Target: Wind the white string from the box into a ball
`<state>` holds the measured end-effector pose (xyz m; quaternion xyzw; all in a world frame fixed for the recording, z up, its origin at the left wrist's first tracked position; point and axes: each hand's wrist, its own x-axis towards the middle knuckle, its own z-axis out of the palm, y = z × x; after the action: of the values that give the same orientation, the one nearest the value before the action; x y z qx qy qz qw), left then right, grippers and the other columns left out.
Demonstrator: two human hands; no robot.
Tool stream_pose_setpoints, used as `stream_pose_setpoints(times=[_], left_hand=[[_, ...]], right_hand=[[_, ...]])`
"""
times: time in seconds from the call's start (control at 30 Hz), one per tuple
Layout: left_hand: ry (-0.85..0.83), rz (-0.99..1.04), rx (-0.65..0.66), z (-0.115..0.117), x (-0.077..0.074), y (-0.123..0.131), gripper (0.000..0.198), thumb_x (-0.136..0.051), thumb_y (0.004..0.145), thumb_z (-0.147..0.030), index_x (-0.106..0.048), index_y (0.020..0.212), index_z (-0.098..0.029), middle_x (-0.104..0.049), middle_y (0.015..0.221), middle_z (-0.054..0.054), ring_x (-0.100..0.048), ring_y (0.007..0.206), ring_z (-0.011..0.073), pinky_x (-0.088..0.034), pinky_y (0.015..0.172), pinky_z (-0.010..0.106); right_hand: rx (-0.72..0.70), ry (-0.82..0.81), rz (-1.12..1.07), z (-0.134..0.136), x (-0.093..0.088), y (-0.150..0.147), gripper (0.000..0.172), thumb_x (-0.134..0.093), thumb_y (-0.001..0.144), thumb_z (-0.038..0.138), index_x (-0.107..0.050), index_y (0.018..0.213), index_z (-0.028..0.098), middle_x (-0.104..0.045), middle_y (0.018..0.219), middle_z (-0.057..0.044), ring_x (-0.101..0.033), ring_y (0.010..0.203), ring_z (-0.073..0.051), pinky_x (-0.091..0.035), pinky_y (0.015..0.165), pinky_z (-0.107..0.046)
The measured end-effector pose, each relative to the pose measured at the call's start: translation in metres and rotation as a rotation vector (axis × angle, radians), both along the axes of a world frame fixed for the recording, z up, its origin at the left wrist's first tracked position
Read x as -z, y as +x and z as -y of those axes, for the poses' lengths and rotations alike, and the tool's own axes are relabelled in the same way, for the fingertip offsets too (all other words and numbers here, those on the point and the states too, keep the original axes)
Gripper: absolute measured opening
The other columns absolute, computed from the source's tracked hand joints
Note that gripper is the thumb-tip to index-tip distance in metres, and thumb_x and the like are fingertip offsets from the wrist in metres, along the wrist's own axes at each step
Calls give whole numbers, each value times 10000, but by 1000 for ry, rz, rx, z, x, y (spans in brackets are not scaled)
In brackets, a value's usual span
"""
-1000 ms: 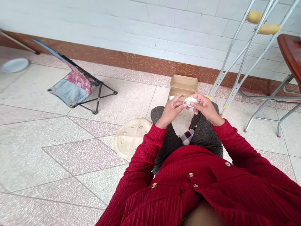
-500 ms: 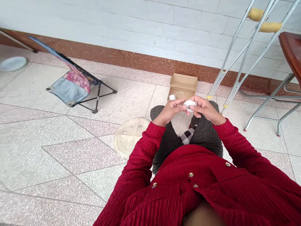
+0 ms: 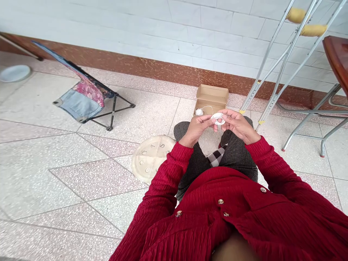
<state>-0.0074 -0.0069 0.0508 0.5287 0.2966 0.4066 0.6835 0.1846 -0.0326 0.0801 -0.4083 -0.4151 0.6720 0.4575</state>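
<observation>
Above my knees, both hands meet at a small white ring [image 3: 216, 115] that looks like wound yarn or cord, with a hole in its middle. My left hand [image 3: 199, 127] pinches its left side between thumb and fingers. On the right side, my right hand [image 3: 239, 125] grips it in the same way, its fingertips partly behind the ring. Just beyond them, a cardboard box [image 3: 212, 95] stands on the floor with its lid up. In it lies a white ball of yarn [image 3: 199, 112], from which a thin strand [image 3: 208, 106] curves toward my hands.
A round beige mat or lid [image 3: 141, 165] with several small shapes lies left of my legs. Farther left stands a folding chair [image 3: 81, 103]. Metal crutches [image 3: 281, 59] lean against the wall at right, beside a chair with a brown seat [image 3: 337, 59]. A pale basin [image 3: 15, 73] sits far left.
The white ring has turned, so its hole shows more plainly between my hands. My fingers have shifted slightly on it, and it sits a little farther left. The box has not moved.
</observation>
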Motion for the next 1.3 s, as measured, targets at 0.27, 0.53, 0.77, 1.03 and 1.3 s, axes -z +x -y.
stream_pose_setpoints(times=[0.27,0.53,0.77,1.03,1.3], left_hand=[[16,-7,-72,-7,6,-10,320,-768,867,-473,-772,844,-154,-729,732,35,-660,650,147,-556,776,320],[155,-206,-170,-15,16,0,401,-688,900,-519,-724,729,-158,-713,677,34,-640,637,146,-532,753,306],[337,-504,1,6,29,15,385,-547,974,-371,-661,664,-174,-661,618,1,-580,578,124,-425,653,254],[697,-735,-176,-29,11,-12,198,-612,894,-259,-752,757,-229,-687,698,50,-619,770,227,-450,873,353],[418,-492,-120,-42,36,-2,311,-619,918,-370,-717,690,-182,-684,692,13,-604,698,170,-452,751,296]], right_hand=[[113,-22,-16,-8,3,1,430,-948,660,440,-701,891,174,-724,779,-7,-592,580,-97,-507,528,-239],[94,-6,-65,-12,3,-4,394,-943,678,410,-708,896,181,-739,840,-17,-639,664,-111,-549,594,-247],[233,80,64,-38,33,1,463,-943,630,477,-696,887,182,-741,778,-5,-566,515,-80,-505,535,-250],[139,214,359,-34,71,5,387,-881,675,499,-704,811,183,-619,589,49,-536,481,-88,-426,498,-235],[-49,-49,32,-18,51,11,430,-951,633,436,-697,855,169,-693,746,19,-528,537,-59,-450,542,-222]])
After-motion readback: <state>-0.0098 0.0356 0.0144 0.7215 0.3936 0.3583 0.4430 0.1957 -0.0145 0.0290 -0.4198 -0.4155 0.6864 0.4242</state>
